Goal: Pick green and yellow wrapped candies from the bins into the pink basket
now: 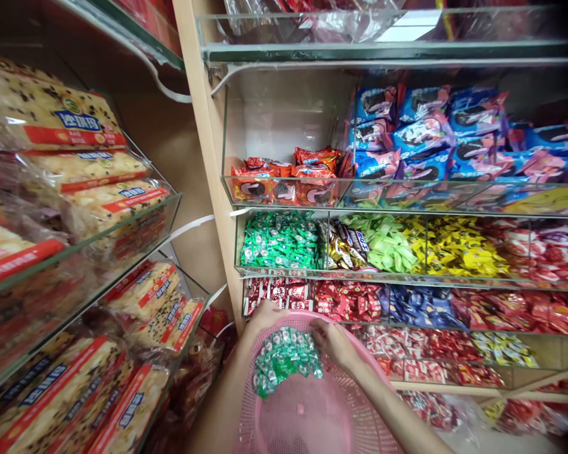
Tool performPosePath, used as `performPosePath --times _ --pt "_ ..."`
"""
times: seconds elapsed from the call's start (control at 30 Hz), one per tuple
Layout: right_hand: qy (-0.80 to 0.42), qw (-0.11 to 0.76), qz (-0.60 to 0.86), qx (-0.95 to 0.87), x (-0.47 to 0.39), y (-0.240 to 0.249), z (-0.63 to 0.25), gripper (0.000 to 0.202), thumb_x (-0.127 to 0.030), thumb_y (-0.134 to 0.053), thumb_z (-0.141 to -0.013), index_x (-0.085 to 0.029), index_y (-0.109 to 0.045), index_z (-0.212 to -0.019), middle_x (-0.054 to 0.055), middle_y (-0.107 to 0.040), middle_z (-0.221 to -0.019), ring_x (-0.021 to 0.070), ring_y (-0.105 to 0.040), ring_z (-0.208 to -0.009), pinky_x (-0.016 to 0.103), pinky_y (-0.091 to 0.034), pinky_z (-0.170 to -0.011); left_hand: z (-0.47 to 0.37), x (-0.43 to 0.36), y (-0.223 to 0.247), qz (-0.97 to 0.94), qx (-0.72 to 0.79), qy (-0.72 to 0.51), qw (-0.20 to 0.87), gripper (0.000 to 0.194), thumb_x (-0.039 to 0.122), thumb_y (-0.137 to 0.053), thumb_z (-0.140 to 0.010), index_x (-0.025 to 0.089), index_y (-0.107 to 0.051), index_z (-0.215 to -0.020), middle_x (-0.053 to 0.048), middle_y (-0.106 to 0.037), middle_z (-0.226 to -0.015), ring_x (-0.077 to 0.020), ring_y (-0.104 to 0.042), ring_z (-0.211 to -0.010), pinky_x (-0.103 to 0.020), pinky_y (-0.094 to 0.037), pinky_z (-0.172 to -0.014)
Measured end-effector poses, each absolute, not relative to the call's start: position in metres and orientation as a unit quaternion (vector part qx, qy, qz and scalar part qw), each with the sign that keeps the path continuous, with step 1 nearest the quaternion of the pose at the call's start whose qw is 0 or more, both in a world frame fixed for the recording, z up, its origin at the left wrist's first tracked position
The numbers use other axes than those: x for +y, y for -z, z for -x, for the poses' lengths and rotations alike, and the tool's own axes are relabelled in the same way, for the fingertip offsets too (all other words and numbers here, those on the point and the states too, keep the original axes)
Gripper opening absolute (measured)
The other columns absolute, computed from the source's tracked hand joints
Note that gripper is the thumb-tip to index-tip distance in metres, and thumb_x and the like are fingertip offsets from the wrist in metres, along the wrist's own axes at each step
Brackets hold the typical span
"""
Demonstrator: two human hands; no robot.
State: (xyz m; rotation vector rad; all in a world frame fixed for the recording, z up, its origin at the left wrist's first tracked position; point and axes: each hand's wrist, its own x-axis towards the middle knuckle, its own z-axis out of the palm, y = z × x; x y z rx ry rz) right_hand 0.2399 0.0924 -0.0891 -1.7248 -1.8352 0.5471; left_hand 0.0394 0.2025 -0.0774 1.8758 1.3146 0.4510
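A pink plastic mesh basket (303, 419) is held low in front of me. Green-wrapped candies (288, 359) lie heaped against its far side, while its middle shows bare pink plastic. My left hand (267, 313) grips the far left part of the rim. At the far right of the basket, my right hand (331, 343) is closed with curled fingers beside the candies, close to the rim. Whatever those fingers hold is hidden. Behind the basket, a shelf compartment holds more green-wrapped candies (280, 243).
Chocolate bars (348, 243), light green candies (390, 243) and yellow candies (459, 246) fill neighbouring compartments. Blue cookie packs (421, 135) and red cookie packs (288, 183) sit above. Packaged pastries (76, 120) crowd the left shelves. Glass shelf edges and a wooden post (206, 139) stand close by.
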Motion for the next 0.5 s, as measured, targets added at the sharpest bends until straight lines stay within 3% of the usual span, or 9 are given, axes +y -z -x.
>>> performPosePath --times 0.5 --pt "-0.219 0.325 0.653 -0.648 0.086 0.074 -0.236 0.026 -0.028 -0.036 -0.086 -0.018 -0.059 -0.081 0.002 -0.062 -0.062 0.0151 -0.054 -0.055 0.024 -0.037 -0.056 -0.039 0.200 0.076 -0.725 0.525 -0.175 0.410 0.048 0.058 -0.057 -0.062 0.019 -0.034 -0.046 0.006 -0.022 -0.047 -0.0081 -0.024 -0.050 -0.027 -0.013 -0.053"
